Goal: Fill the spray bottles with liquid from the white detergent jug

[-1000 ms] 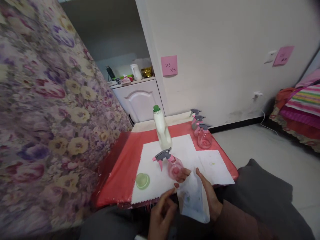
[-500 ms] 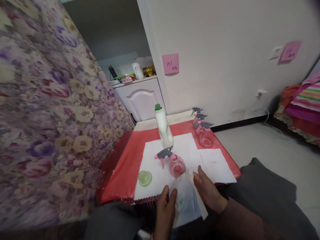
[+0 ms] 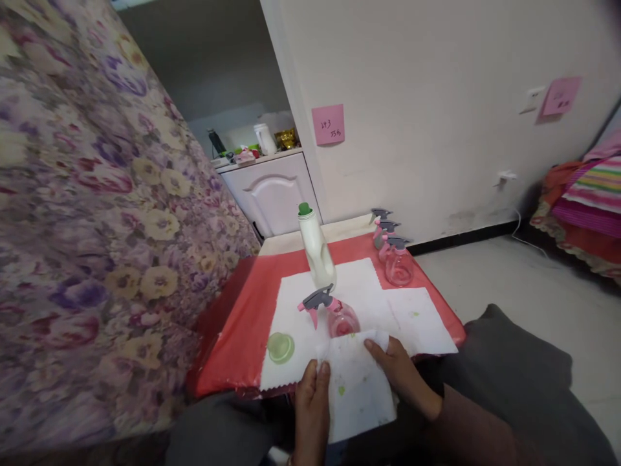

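Between my hands hangs a white paper towel (image 3: 361, 388) with small green spots, stretched out over the near table edge. My left hand (image 3: 313, 395) pinches its left side and my right hand (image 3: 392, 366) grips its upper right corner. Just beyond the towel lies a clear pink spray bottle (image 3: 343, 318) with a grey and pink trigger head, tipped to the left; the towel hides its lower edge. Left of it, a translucent green cap (image 3: 280, 347) rests on white paper sheets (image 3: 295, 304). A pale bottle with a green neck (image 3: 317, 252) stands behind.
Several spray bottles (image 3: 398, 266) line the right side of the table's red cover (image 3: 242, 310). A floral curtain (image 3: 121, 226) hangs close on the left. Behind are a white cabinet (image 3: 272, 194) and the wall with a pink note (image 3: 328, 125).
The towel has been spread from a folded, bunched shape into a flatter sheet. My left hand has shifted slightly left, and my right hand has closed on the towel's corner.
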The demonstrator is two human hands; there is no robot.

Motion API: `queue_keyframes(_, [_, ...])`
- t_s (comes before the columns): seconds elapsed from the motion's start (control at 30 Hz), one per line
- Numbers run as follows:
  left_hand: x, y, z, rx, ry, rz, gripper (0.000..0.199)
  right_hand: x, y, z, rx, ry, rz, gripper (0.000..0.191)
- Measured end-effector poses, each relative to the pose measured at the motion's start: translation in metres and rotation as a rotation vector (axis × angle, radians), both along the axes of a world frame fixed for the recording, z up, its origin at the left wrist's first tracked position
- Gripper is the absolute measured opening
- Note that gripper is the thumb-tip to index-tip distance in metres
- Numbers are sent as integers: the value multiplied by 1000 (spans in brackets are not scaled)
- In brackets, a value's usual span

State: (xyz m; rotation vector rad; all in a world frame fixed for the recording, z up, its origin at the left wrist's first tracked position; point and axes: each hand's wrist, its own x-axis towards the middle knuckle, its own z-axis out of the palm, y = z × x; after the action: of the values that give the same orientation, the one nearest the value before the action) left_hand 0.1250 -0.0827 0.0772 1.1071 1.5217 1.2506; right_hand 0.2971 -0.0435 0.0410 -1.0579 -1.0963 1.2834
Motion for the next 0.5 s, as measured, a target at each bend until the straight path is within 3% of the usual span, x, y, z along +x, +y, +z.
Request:
queue_keyframes(0.1, [5,1,-2,-19,-23,17,41,8,0,8,37,-62,-54,37])
queue_keyframes(0.27, [18,14,-21,-33,-48,-86,41,44,8,15,52,-173,-135,38])
queue_keyframes(0.37, [32,23,-29,-52,55,-238,39,87,19,20,5,-270,-322,41])
queue_keyframes(0.5, [59,32,-31,62,391,-525,22,144,33,25,-28,-338,-537,41])
